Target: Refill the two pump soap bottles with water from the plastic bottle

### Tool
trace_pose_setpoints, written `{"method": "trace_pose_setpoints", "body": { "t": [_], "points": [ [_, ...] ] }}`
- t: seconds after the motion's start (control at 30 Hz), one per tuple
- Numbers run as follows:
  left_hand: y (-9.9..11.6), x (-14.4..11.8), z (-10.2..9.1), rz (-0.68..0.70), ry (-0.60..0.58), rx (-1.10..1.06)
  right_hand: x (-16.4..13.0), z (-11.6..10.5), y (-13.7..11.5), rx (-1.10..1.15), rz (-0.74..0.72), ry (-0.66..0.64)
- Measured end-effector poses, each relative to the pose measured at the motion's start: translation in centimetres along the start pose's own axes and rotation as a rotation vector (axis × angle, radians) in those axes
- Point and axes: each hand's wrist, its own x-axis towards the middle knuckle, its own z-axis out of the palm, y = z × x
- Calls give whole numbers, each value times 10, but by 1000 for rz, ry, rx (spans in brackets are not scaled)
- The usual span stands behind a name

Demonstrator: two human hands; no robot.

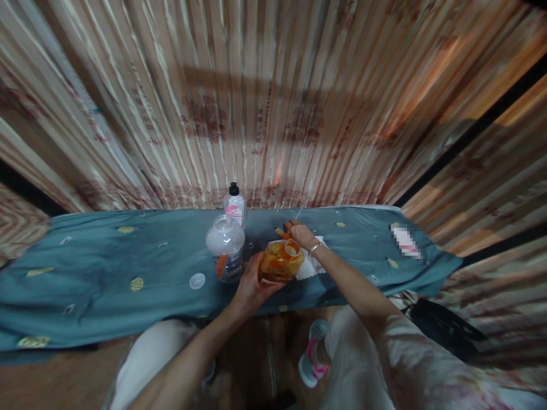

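Beside the amber jar [280,263], clear bottle [225,246], white lid [197,281].

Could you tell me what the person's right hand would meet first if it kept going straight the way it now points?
Probably the striped curtain. The right hand points away across the teal cloth, past the orange jar; nothing else shows ahead, though depth is unclear.

Both bare forearms reach forward from the bottom of the view and converge near the middle. The left hand [252,285] is curled, palm turned inward, fingers wrapped in a grasp with the thumb on the near side. The right hand [300,232] stretches farther out, fingers pinched together at the tips, a thin bangle around its wrist, elbow bent low at the right.
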Motion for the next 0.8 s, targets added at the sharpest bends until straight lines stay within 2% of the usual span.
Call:
{"method": "trace_pose_setpoints", "body": {
  "t": [0.23, 0.5, 0.67, 0.8],
  "points": [
    [-8, -4, -6, 26, 6, 26, 22, 11, -13, 77, -32, 44],
    [-5, -1, -12, 59, -6, 82, 28, 26, -15, 171, -38, 82],
    [-5, -3, -10, 59, -4, 71, 20, 29, -10, 256, -8, 165],
    [-4, -7, -7, 49, -19, 58, -7, 36, -10, 364, -27, 282]
  ]
}}
